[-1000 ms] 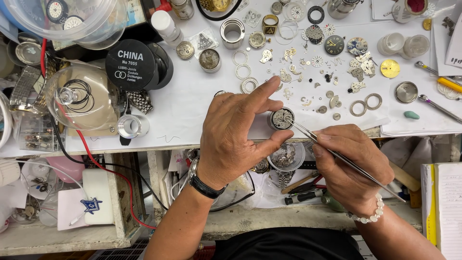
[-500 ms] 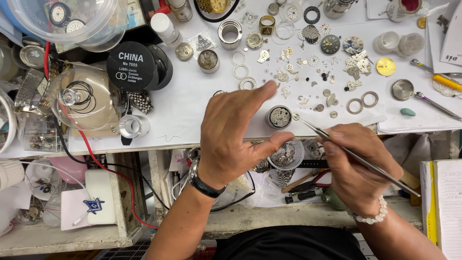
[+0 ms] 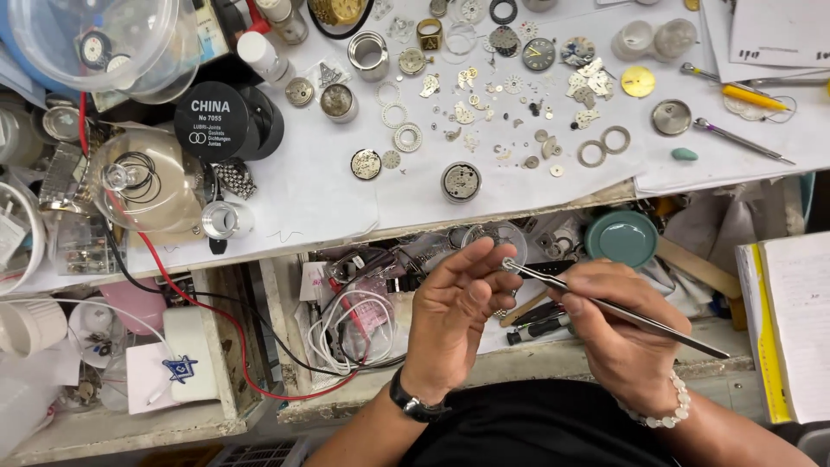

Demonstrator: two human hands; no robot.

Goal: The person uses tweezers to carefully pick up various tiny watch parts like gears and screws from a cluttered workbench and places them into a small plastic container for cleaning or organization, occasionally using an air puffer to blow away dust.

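My right hand is shut on long steel tweezers that point up and to the left. A tiny silver part sits at their tip. My left hand, palm up with a black watch on the wrist, curls its fingertips around that part. Both hands hover over an open drawer below the table edge. A round watch movement in its holder rests on the white table just above the hands, untouched.
Several small watch parts, rings and dials lie scattered across the table. A black round lid, clear plastic bowls and a glass dome crowd the left. A teal dish, screwdrivers and a notebook are at right.
Both hands have drawn back from the watch movement on the table to a spot over the drawer, nearer my body. The tweezers tip now meets my left fingertips.
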